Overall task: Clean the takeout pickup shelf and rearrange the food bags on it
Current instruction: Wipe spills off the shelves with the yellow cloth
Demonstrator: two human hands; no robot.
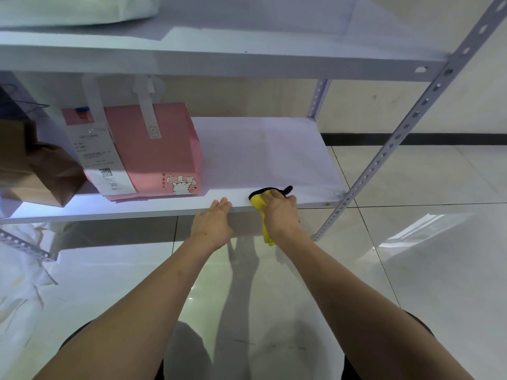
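Brown paper bag (35, 171) at the far left of the lower shelf board (263, 157), tilted, partly cut off by the frame edge. Just right of it, pink paper takeout bag (162, 149) with white handles, leaning back, its base near the board's front edge; white receipt (101, 157) with a QR code and the number 366 stuck on its left face, cat drawing at its lower right corner. Right half of the board bare white, faintly smudged. Left hand (212, 224) at the board's front edge, about the middle, fingers straight and together, tips resting on the edge, holding nothing. Right hand (279, 212) just beside it, toward the front right corner, fingers curled round a yellow cleaning cloth (259, 202) and pressing it on the front edge; a tail of cloth hanging below the board under the wrist, and a black trim or tag, hard to tell which, showing beyond the fingers. Perforated grey upright (384, 149) of the rack at the front right corner. Upper shelf board (219, 58) above, with a white bag (76, 9), possibly plastic, at its back left. Glossy tiled floor (425, 242) beneath.
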